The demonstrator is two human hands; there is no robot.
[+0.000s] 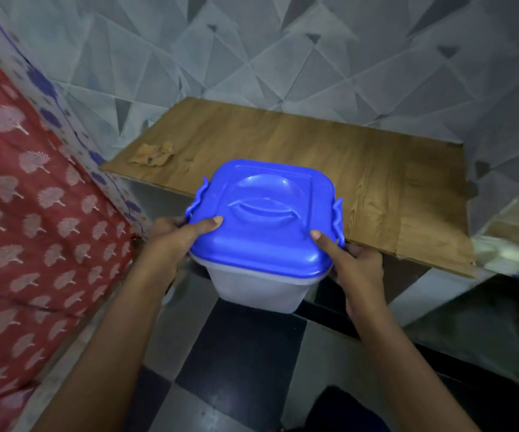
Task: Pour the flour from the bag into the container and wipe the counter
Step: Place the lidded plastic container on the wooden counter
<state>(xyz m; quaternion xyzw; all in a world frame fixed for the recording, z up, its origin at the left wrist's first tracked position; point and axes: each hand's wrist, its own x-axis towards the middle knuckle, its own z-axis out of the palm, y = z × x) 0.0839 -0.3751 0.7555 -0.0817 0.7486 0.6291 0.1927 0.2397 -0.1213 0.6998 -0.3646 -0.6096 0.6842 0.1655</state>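
The container (259, 286), a translucent square tub, is held in the air between both hands, in front of the near edge of the worktop (376, 169) and above the chequered floor (236, 353). It does not touch the worktop.

Left hand (171, 236): grips the left side of the container. The thumb lies flat on the blue lid (264, 213), near its front left corner; the other fingers (171, 221) curl round the side below the left latch (197, 201).

Right hand (358, 266): grips the right side of the container. The thumb presses on the lid near its front right corner; the other fingers curl round the side, just below the right latch (338, 221).

The lid sits fully on the container, with a recessed handle moulded into its top. Whether the latches are snapped down cannot be told. The contents cannot be made out through the wall.

Beyond the left-hand fingers, on the far left part of the worktop, lies a crumpled tan cloth (152, 154), well apart from the container. The wooden surface beyond the right-hand fingers is bare. A red patterned fabric (27, 213) hangs to the left of the left hand. Grey geometric tiles (283, 57) cover the wall behind the worktop.
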